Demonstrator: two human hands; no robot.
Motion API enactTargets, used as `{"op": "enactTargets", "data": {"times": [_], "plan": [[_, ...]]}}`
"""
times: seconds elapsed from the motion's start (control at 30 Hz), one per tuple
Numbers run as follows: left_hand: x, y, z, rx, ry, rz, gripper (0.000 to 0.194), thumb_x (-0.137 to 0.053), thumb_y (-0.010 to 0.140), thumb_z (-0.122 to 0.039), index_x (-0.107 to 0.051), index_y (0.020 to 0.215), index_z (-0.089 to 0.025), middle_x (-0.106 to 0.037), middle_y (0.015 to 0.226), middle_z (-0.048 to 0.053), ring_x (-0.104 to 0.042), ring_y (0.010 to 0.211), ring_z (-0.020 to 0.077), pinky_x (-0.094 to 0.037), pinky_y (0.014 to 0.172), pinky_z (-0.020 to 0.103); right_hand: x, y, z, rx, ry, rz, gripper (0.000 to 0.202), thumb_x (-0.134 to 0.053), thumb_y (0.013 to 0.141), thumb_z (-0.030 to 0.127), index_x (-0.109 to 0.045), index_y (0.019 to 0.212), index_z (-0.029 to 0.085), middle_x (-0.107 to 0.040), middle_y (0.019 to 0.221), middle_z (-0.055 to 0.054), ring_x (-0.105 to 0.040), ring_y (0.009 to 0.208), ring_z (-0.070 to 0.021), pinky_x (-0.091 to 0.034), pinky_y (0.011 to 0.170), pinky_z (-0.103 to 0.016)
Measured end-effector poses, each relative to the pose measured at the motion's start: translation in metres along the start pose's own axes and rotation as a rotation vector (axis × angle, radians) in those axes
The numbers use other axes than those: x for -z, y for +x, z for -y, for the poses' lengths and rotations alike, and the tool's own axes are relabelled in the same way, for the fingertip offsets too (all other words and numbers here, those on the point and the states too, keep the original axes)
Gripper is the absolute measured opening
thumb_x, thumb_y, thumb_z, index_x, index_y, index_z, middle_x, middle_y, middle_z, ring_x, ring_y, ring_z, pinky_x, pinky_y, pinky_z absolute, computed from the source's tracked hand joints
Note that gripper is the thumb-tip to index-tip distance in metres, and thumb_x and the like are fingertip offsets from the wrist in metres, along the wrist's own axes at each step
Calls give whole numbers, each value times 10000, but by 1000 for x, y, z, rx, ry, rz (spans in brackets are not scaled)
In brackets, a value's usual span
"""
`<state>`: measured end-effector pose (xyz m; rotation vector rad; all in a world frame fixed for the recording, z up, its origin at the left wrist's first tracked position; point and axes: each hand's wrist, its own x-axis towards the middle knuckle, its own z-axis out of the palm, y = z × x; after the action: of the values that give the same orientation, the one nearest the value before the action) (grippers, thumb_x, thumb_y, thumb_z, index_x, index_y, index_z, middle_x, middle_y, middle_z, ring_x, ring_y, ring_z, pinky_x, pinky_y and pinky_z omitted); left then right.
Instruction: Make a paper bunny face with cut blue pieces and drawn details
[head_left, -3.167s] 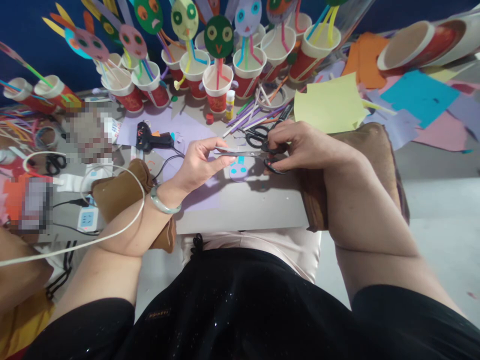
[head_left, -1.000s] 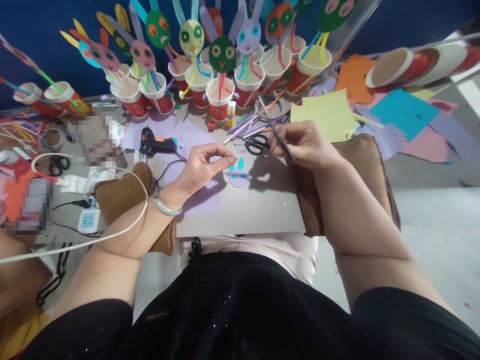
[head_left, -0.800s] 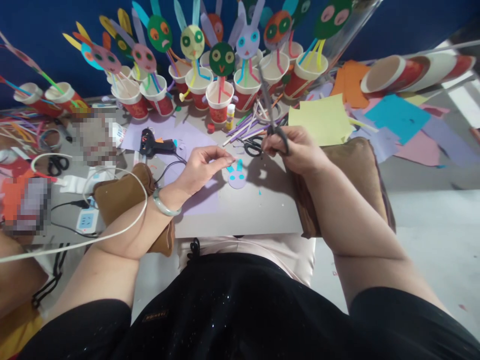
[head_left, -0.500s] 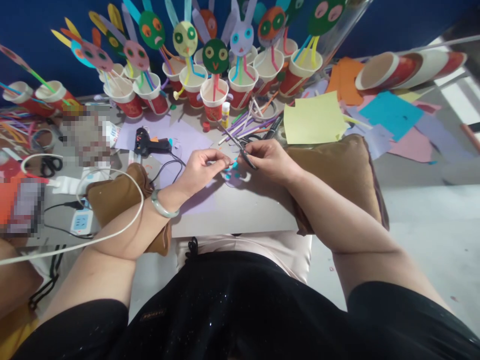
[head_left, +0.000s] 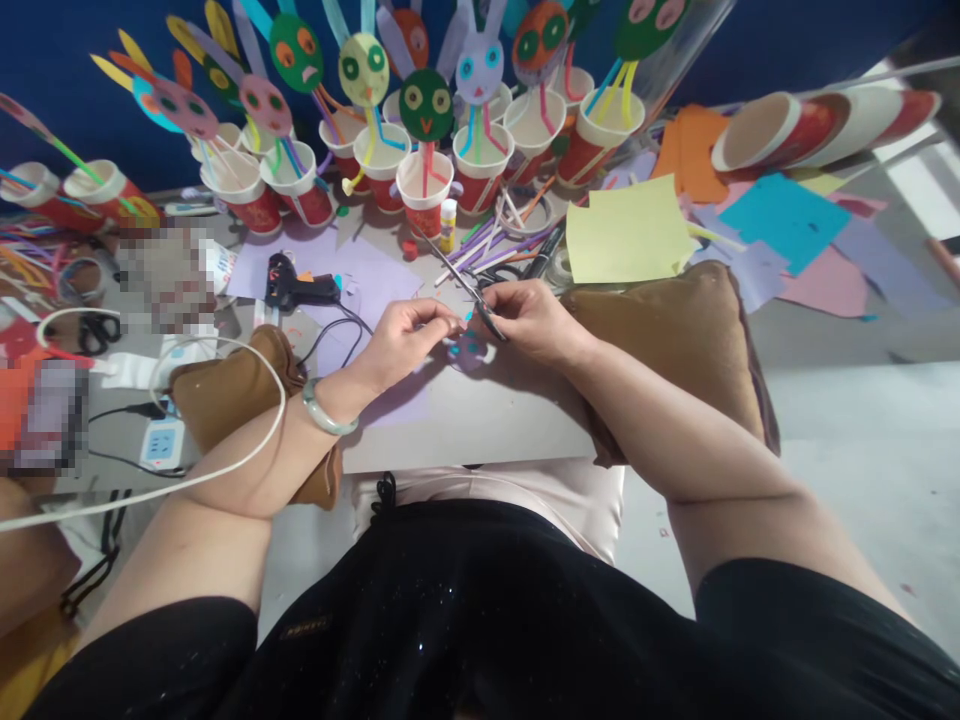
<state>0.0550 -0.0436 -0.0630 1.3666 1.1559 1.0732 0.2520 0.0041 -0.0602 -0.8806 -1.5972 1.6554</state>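
Note:
My right hand [head_left: 529, 315] is closed around a pair of scissors [head_left: 454, 268], their blades pointing up and away to the left. Opposite it, my left hand [head_left: 416, 338] pinches thumb and forefinger together; whatever is between them is too small to make out. Just below the fingertips, a small purple paper cutout [head_left: 466, 352] with blue spots lies on the table. Purple paper sheets [head_left: 375, 275] spread out beyond my left hand, and a black glue gun [head_left: 300, 285] rests on them with its cord trailing towards my wrist.
Several red paper cups [head_left: 424, 195] holding paper animal figures line the back. A glue stick [head_left: 448, 225], straws and a yellow sheet [head_left: 630, 230] lie before them. Brown cushions [head_left: 675, 350] flank my forearms. A white cable [head_left: 225, 470] crosses my left arm. Stacked cups [head_left: 757, 140] lie at right.
My right hand and the scissors have shifted slightly, baring more of the purple cutout below. My left hand keeps its pinch in nearly the same place. The whole view has moved a little.

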Motion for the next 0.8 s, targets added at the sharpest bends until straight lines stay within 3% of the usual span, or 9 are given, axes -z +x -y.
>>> {"op": "enactTargets", "data": {"times": [0.17, 0.3, 0.53, 0.8], "plan": [[1, 0, 0, -23, -33, 0, 289, -579, 879, -335, -701, 655, -200, -751, 744, 36, -719, 780, 164, -586, 771, 294, 1, 1, 0, 21, 20, -20, 471, -965, 619, 506, -623, 612, 184, -555, 577, 47, -445, 553, -73, -368, 519, -241], [2, 0, -1, 26, -32, 24, 146, -750, 788, -330, -765, 765, -187, -775, 791, 37, -708, 756, 160, -574, 717, 281, 1, 1, -2, 15, 25, -6, 453, -965, 625, 502, -636, 618, 192, -560, 578, 49, -445, 547, -78, -375, 519, -245], [-1, -1, -6, 54, -35, 8, 244, -892, 703, -386, -774, 740, -175, -750, 723, 22, -648, 662, 131, -529, 641, 263, -2, 0, -2, 6, 10, -28, 456, -964, 629, 503, -636, 625, 185, -578, 582, 40, -467, 552, -82, -387, 512, -242], [0, -3, -8, 139, -92, 6, 170, -803, 754, -331, -760, 730, -168, -717, 675, -2, -618, 625, 108, -488, 618, 238, 1, 5, -6, 50, 69, -208, 507, -977, 616, 513, -591, 595, 185, -538, 563, 51, -414, 530, -60, -370, 505, -231]]}}
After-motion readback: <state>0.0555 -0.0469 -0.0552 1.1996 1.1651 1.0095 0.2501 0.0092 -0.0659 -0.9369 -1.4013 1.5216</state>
